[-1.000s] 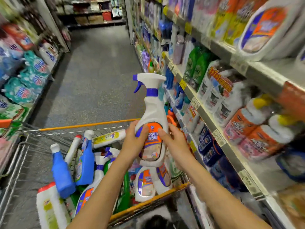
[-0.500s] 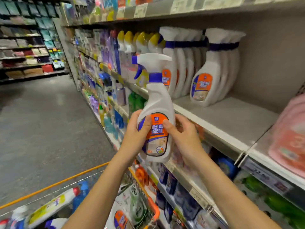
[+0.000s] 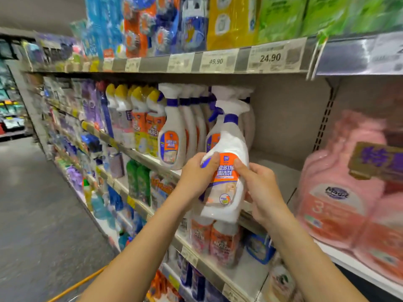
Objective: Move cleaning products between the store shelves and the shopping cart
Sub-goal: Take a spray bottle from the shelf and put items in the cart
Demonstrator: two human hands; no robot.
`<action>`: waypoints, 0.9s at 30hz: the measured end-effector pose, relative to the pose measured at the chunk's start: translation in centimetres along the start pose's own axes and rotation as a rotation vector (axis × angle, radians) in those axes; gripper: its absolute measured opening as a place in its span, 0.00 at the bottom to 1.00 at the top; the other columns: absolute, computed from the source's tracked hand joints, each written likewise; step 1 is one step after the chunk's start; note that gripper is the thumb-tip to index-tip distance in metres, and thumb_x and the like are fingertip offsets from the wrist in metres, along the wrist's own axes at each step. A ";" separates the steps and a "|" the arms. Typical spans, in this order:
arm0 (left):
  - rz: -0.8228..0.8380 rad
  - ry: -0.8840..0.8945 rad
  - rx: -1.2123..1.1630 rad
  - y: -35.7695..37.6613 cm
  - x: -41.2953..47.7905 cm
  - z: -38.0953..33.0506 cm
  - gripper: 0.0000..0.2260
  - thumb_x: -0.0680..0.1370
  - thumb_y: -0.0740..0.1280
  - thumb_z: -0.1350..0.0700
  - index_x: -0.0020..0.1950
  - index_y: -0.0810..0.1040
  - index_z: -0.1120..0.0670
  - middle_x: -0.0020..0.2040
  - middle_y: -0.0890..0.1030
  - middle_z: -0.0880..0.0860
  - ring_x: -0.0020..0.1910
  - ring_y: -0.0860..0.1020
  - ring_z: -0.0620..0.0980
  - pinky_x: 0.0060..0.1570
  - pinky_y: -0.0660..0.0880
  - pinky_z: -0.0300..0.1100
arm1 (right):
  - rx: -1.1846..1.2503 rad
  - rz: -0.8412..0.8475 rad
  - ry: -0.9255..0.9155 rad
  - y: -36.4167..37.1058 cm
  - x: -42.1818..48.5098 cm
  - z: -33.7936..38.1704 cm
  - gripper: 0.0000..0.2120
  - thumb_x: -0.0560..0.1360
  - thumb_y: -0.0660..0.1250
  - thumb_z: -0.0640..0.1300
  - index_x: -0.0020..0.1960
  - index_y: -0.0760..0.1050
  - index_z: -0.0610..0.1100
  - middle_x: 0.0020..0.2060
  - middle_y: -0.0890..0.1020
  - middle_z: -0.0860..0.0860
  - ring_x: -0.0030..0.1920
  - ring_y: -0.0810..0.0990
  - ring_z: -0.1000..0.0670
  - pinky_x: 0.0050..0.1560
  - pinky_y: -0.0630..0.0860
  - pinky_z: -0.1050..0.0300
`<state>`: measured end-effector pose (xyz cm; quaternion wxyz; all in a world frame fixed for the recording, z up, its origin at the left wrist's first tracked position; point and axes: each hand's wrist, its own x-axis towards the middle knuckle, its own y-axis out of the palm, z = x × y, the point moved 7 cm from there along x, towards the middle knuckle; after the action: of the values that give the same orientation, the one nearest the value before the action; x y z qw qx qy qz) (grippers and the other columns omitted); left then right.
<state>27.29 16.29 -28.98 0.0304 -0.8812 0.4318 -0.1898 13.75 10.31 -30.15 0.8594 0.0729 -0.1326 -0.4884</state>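
Observation:
A white spray bottle (image 3: 226, 171) with a blue collar and an orange label is held upright in front of the middle shelf (image 3: 277, 171). My left hand (image 3: 197, 177) grips its left side and my right hand (image 3: 260, 188) grips its right side. The bottle's base hangs just over the shelf's front edge. A row of matching spray bottles (image 3: 174, 136) stands on that shelf directly behind and to the left. Only the cart's orange rim (image 3: 76, 285) shows, at the bottom left.
To the right of the spray bottles the shelf has a bare stretch before the pink refill jugs (image 3: 340, 192). Yellow-capped bottles (image 3: 139, 118) stand to the left. Price tags (image 3: 270, 57) line the upper shelf edge. Lower shelves are packed with products. Grey aisle floor (image 3: 32, 203) lies left.
Both hands have carried the spray bottle up from over the cart and rightward to the middle shelf. The view turned from the cart to the shelves.

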 end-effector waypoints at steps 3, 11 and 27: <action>0.025 0.003 0.072 0.8 1.2 -1.2 0.14 0.79 0.63 0.45 0.55 0.77 0.54 0.47 0.83 0.51 0.45 0.81 0.47 0.42 0.76 0.35 | 0.001 -0.063 -0.007 -0.9 0.9 0.3 0.10 0.77 0.69 0.44 0.50 0.79 0.36 0.41 0.86 0.42 0.38 0.85 0.47 0.34 0.78 0.58; 0.099 0.030 0.103 2.3 4.0 -2.4 0.12 0.77 0.67 0.44 0.48 0.72 0.53 0.50 0.79 0.54 0.44 0.80 0.46 0.38 0.76 0.34 | -0.112 -0.149 -0.155 -0.9 3.4 1.9 0.08 0.77 0.69 0.42 0.53 0.77 0.39 0.46 0.85 0.41 0.47 0.84 0.41 0.51 0.81 0.44; 0.129 0.059 0.180 3.5 8.3 -3.3 0.18 0.80 0.64 0.52 0.68 0.68 0.56 0.53 0.76 0.51 0.47 0.76 0.48 0.37 0.73 0.32 | -0.180 -0.242 -0.085 -2.0 7.4 1.8 0.08 0.76 0.70 0.48 0.47 0.77 0.43 0.45 0.84 0.41 0.47 0.84 0.40 0.52 0.81 0.43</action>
<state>28.05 8.03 -24.11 0.1088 -0.8394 0.4694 -0.2515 15.19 2.94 -27.76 0.7909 -0.0094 -0.1146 -0.6010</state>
